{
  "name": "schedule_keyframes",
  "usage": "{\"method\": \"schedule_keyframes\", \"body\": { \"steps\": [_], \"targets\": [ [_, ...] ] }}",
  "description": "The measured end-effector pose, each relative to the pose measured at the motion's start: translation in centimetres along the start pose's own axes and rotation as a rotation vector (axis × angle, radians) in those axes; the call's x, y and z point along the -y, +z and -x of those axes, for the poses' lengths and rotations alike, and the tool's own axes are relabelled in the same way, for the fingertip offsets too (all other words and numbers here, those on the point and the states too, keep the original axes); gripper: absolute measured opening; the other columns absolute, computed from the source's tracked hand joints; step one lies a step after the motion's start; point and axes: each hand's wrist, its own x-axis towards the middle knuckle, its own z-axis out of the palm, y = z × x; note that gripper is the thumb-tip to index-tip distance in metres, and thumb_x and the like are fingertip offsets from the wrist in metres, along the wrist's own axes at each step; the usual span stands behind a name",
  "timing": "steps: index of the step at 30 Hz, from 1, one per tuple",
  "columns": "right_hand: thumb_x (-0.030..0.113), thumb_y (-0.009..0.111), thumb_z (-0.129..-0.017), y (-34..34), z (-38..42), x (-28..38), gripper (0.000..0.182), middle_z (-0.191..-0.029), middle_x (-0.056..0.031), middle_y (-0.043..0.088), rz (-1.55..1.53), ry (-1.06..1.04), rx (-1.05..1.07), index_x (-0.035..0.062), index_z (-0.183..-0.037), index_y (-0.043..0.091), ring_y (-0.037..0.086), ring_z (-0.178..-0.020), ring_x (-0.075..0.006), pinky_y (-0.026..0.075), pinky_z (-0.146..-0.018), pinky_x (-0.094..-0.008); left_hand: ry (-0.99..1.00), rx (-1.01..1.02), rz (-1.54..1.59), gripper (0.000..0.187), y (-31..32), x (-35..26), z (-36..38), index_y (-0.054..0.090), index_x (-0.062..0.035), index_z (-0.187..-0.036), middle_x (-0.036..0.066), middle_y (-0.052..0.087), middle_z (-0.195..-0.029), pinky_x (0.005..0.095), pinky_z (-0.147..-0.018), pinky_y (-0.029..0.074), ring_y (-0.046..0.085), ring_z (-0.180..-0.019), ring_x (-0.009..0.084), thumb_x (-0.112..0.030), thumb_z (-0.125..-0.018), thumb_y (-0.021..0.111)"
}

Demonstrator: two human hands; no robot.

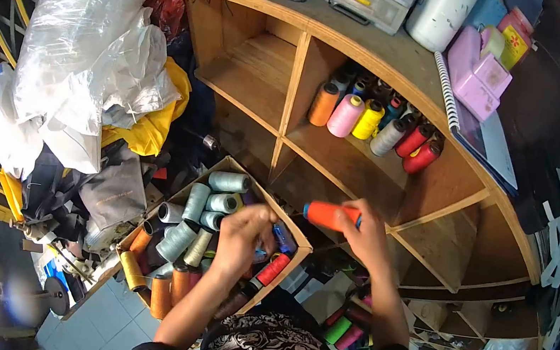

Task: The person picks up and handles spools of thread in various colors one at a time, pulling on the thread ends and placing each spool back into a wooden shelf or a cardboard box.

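My right hand (pixel 365 238) grips an orange-red thread spool (pixel 323 214) with blue ends, held up in front of the wooden shelf. Over the cardboard box (pixel 297 258), my left hand (pixel 243 234) has its fingers curled together; whatever they hold, if anything, is hidden. Inside the box lie pale blue-green thread spools (pixel 196 202), a cream spool (pixel 197 247), a red spool (pixel 272 269), blue spools (pixel 283 238), and orange spools (pixel 160 296) near the front corner.
A wooden shelf (pixel 296 84) with square compartments curves around behind the box. One compartment holds upright spools, including a pink one (pixel 345 115). Plastic-wrapped bundles (pixel 86 26) are piled at left. A tape dispenser (pixel 476 77) and notebook (pixel 488 143) rest on top.
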Motion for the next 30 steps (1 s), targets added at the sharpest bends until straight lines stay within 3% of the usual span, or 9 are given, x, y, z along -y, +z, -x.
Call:
{"method": "schedule_keyframes", "body": {
  "steps": [2,6,9,11,14,17,21,25,30],
  "targets": [
    [0.032,0.06,-0.091,0.7,-0.3,2.5,0.03,-0.076,-0.0097,0.061,-0.452,0.414,-0.339,0.0025,-0.099,0.057,0.058,-0.055,-0.0182,0.044,-0.046,-0.0295,-0.069,0.053,-0.008,0.023,0.3,0.8,2.0,0.06,0.0033,-0.091,0.004,0.053,-0.061,0.0244,-0.047,0.043,0.05,-0.051,0.0123,-0.017,-0.097,0.051],
    [0.031,0.056,-0.093,1.2,0.4,2.8,0.03,-0.072,-0.008,0.058,-1.412,0.406,-0.147,0.0017,-0.098,0.057,0.049,-0.045,-0.0126,0.03,-0.035,-0.0227,-0.232,0.023,0.11,0.024,-0.2,4.3,1.9,0.061,0.0026,-0.089,0.002,0.05,-0.061,0.0246,-0.048,0.043,0.048,-0.05,0.011,-0.018,-0.097,0.052],
    [0.026,0.066,-0.086,0.4,0.7,2.5,0.027,-0.081,-0.0066,0.062,-0.927,0.268,0.49,0.002,-0.097,0.062,0.057,-0.053,-0.0138,0.039,-0.042,-0.0207,-0.194,0.023,0.028,0.027,-0.7,4.7,-0.1,0.061,0.0015,-0.085,-0.001,0.05,-0.061,0.0246,-0.049,0.041,0.047,-0.049,0.0103,-0.02,-0.097,0.05],
    [0.024,0.07,-0.082,0.3,0.1,2.4,0.027,-0.083,-0.0068,0.064,-0.694,0.176,0.502,0.0024,-0.097,0.063,0.059,-0.055,-0.0126,0.042,-0.046,-0.0223,-0.151,0.091,-0.104,0.02,-1.4,4.8,-0.2,0.062,0.0005,-0.085,0.001,0.053,-0.058,0.0271,-0.047,0.04,0.05,-0.047,0.0132,-0.017,-0.093,0.056],
    [0.023,0.07,-0.083,1.0,0.1,0.8,0.029,-0.085,-0.0097,0.066,-0.32,-0.178,0.191,0.0007,-0.098,0.061,0.063,-0.062,-0.0129,0.047,-0.052,-0.0272,0.666,0.119,-1.008,0.016,-1.0,4.0,0.3,0.065,0.0009,-0.095,0.01,0.06,-0.064,0.0308,-0.048,0.045,0.059,-0.051,0.0161,-0.011,-0.084,0.066],
    [0.02,0.069,-0.082,0.5,0.3,5.0,0.026,-0.091,-0.0144,0.066,-0.305,0.126,0.047,0.0002,-0.096,0.06,0.065,-0.084,-0.0295,0.049,-0.075,-0.0356,0.799,0.08,-1.292,0.014,0.2,2.3,1.6,0.066,-0.0003,-0.093,0.011,0.062,-0.066,0.0312,-0.048,0.046,0.06,-0.052,0.0213,-0.004,-0.08,0.068],
    [0.013,0.068,-0.083,4.3,1.2,6.0,0.024,-0.099,-0.0176,0.062,-0.335,0.078,-0.343,-0.0002,-0.1,0.058,0.061,-0.093,-0.0309,0.049,-0.079,-0.0368,0.986,-0.104,-1.263,0.016,1.4,1.0,1.8,0.067,-0.0013,-0.089,0.01,0.059,-0.061,0.03,-0.046,0.045,0.057,-0.047,0.021,0.0,-0.075,0.071],
    [0.011,0.066,-0.084,6.6,1.7,7.7,0.025,-0.105,-0.0179,0.059,-0.494,0.093,-0.434,-0.0003,-0.104,0.056,0.06,-0.096,-0.0292,0.048,-0.082,-0.0361,0.563,-0.309,-0.82,0.015,1.9,-0.5,2.7,0.066,0.0052,-0.091,0.002,0.057,-0.056,0.0259,-0.045,0.043,0.053,-0.047,0.0077,-0.004,-0.081,0.07],
    [0.008,0.06,-0.088,6.7,1.5,9.2,0.022,-0.105,-0.0172,0.056,-0.659,-0.076,-0.52,-0.0003,-0.107,0.051,0.061,-0.079,-0.0231,0.051,-0.067,-0.0318,0.043,-0.079,0.137,0.013,-0.3,-0.7,1.9,0.064,-0.0015,-0.083,0.004,0.06,-0.063,0.0211,-0.043,0.031,0.045,-0.046,0.0073,-0.007,-0.078,0.075]
  ]
}}
